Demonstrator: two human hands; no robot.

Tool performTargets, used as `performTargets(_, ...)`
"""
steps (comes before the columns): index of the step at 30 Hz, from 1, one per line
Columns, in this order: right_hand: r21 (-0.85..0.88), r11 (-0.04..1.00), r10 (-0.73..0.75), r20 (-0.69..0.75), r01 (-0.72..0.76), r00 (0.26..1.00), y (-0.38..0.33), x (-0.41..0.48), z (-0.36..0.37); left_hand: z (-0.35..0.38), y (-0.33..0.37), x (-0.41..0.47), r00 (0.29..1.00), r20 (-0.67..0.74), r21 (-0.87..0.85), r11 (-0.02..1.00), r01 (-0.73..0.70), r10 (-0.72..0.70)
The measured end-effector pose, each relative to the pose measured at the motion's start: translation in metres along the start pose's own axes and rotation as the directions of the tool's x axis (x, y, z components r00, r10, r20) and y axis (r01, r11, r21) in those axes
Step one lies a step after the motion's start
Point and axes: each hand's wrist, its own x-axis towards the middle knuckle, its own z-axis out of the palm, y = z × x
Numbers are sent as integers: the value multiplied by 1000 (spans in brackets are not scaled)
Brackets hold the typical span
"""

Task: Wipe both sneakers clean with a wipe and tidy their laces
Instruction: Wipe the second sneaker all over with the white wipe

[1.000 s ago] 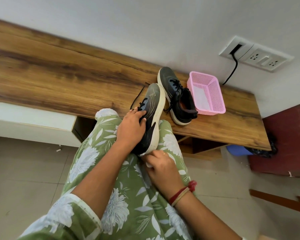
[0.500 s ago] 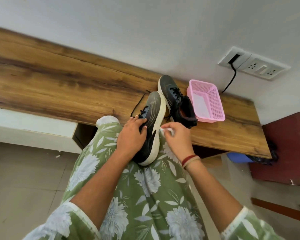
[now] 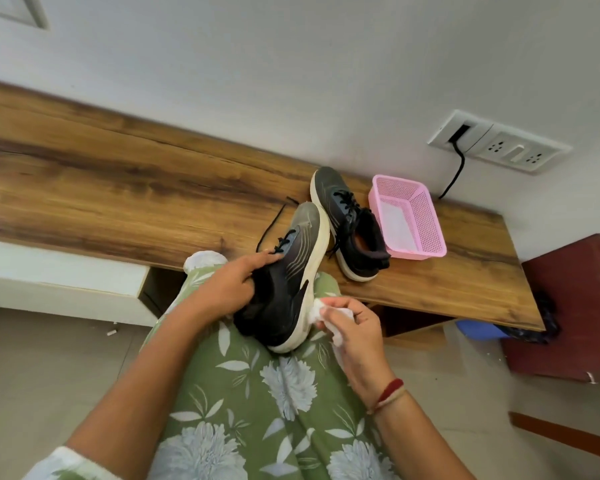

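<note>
Wooden bench (image 3: 153, 188) runs along a white wall (image 3: 291, 64) across mid-frame. Sneakers: two. The first sneaker (image 3: 355, 244) stands on the bench, just beside one pink basket (image 3: 428, 220). The second sneaker (image 3: 291, 271) lies on the person's lap, at centre frame. The left hand (image 3: 229, 285) grasps its collar. The right hand (image 3: 354, 330) pinches one wipe (image 3: 317, 311) against its sole edge.

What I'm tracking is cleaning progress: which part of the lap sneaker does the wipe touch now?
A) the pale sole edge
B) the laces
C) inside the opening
A: the right hand pinches the wipe against the pale sole edge of the sneaker that the left hand holds on the lap.
</note>
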Motion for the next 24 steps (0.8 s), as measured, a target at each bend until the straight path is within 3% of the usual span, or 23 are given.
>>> performTargets(1,292,947,132,17,-131,991,-2,2,0,-5,-2,-2,999,36,84,996,-11,8)
performTargets(2,509,831,226,65,-227,972,-4,5,1,-7,-2,-3,998,54,174,984,-25,16)
performTargets(4,732,608,286,158,-306,945,-6,8,5,3,4,1,1000,21,295,955,-23,18)
performTargets(5,780,547,270,178,-303,946,-4,10,8,10,6,5,1000,-21,330,944,-3,10)
performTargets(10,887,377,238,186,-267,953,0,27,6,24,4,28,982,-188,391,917,81,-7)
performTargets(16,898,223,196,340,-379,920,8,22,0,22,12,37,931,-364,320,938,131,-6)
performTargets(24,867,309,206,340,-391,917,10,26,3,-18,37,49,779,-616,358,923,139,121)
